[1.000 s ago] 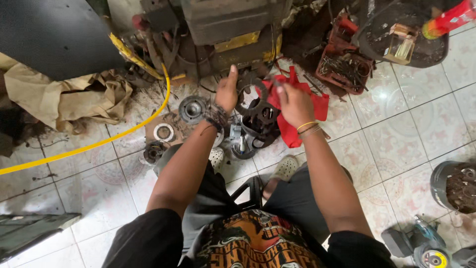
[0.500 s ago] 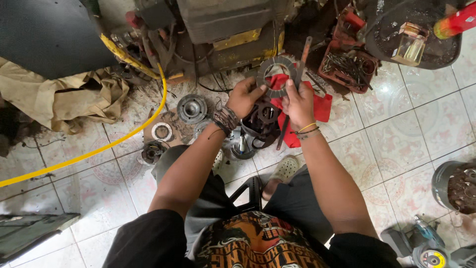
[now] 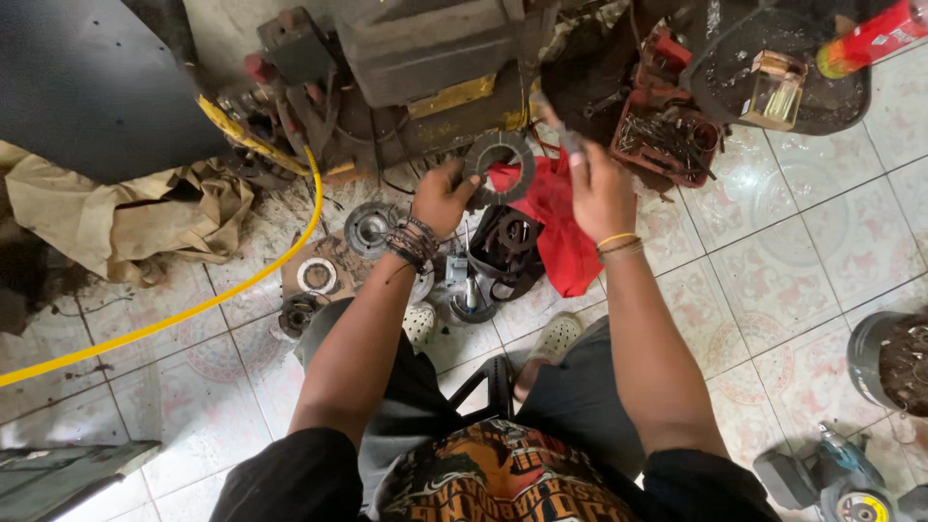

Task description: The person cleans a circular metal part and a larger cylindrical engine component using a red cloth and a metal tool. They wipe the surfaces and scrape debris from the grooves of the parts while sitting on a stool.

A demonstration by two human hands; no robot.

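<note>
A seated person's left hand (image 3: 443,196) pinches the near-left edge of a flat, dark grey toothed metal ring (image 3: 498,161), holding it up above a crumpled red cloth (image 3: 553,227) on the tiled floor (image 3: 773,261). The right hand (image 3: 599,188) is closed around a thin dark tool (image 3: 556,124), blurred, whose tip points toward the far machinery. Just near of the ring sits a black round housing (image 3: 506,246); a grey metal hub (image 3: 369,227) and a yellow hose (image 3: 193,307) lie to the left. Doing this well likely calls for a steady pinch on the ring's edge, keeping the ring flat and over the cloth.
</note>
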